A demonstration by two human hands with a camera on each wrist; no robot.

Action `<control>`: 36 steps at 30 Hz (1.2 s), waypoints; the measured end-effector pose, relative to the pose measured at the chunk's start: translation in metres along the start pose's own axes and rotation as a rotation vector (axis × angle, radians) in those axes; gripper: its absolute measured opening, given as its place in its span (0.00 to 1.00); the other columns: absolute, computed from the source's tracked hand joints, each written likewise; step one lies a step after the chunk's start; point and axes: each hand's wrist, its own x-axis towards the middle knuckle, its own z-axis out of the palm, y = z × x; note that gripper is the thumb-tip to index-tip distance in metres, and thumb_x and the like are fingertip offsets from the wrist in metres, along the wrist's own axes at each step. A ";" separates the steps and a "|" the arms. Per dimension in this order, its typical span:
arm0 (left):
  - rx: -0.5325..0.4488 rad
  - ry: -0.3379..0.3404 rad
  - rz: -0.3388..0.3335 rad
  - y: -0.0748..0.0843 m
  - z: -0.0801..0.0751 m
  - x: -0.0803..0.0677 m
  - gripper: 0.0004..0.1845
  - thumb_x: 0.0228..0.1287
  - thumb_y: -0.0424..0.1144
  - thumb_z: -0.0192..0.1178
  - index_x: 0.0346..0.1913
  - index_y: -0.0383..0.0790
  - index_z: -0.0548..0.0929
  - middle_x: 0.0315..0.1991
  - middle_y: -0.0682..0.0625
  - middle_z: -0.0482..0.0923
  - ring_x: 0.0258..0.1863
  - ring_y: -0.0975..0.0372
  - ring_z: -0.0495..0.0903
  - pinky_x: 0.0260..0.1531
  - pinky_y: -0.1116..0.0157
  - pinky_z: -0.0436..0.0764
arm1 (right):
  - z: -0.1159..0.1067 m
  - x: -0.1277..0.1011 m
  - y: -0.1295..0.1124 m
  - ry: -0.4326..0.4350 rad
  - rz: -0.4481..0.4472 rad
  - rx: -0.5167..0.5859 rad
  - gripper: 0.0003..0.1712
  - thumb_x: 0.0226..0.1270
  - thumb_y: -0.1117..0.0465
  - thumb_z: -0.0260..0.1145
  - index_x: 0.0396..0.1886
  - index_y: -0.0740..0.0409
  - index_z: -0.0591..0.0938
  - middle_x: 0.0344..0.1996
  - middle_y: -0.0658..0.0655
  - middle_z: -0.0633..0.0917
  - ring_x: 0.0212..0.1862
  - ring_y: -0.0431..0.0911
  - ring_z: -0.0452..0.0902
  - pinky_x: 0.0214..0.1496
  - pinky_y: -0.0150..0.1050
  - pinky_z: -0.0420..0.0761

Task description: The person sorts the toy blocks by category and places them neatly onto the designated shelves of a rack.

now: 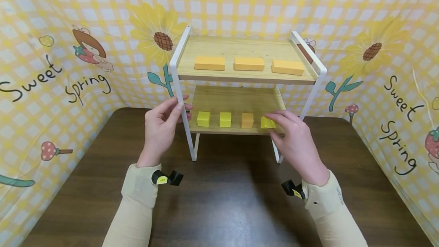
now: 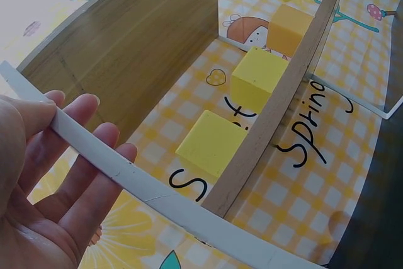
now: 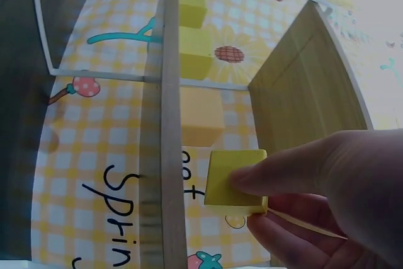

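A two-tier wooden shelf (image 1: 240, 93) with a white metal frame stands on the table. My left hand (image 1: 161, 127) is at its left upright (image 2: 135, 184), thumb in front of the white bar and fingers behind it. At the right end of the lower tier, my right hand (image 1: 293, 140) pinches a yellow cube (image 3: 234, 181) between thumb and fingers. That cube sits tilted in the left wrist view. Left of it along the lower tier's front are an orange block (image 1: 247, 120) and two yellow cubes, one in the middle (image 1: 225, 119) and one leftmost (image 1: 203, 119).
On the upper tier lie three long orange blocks: left (image 1: 209, 63), middle (image 1: 249, 64) and right (image 1: 287, 67). The dark wooden table (image 1: 219, 201) extends in front of the shelf. Yellow checked cloth (image 1: 113, 18) with printed flowers and lettering hangs behind and at both sides.
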 end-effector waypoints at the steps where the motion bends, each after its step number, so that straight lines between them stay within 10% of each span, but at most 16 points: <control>1: 0.001 0.000 0.000 0.000 0.000 0.000 0.13 0.75 0.31 0.59 0.56 0.29 0.85 0.38 0.36 0.87 0.31 0.52 0.88 0.38 0.57 0.88 | 0.001 0.001 0.000 -0.002 -0.006 -0.014 0.23 0.54 0.78 0.75 0.51 0.63 0.87 0.48 0.57 0.85 0.52 0.53 0.81 0.52 0.49 0.82; 36: 0.002 -0.003 -0.001 0.000 -0.001 0.000 0.13 0.75 0.31 0.59 0.56 0.31 0.86 0.38 0.35 0.86 0.32 0.51 0.88 0.39 0.56 0.88 | 0.006 0.011 0.010 -0.134 0.027 -0.126 0.20 0.59 0.78 0.65 0.52 0.68 0.85 0.49 0.61 0.84 0.52 0.56 0.81 0.51 0.54 0.82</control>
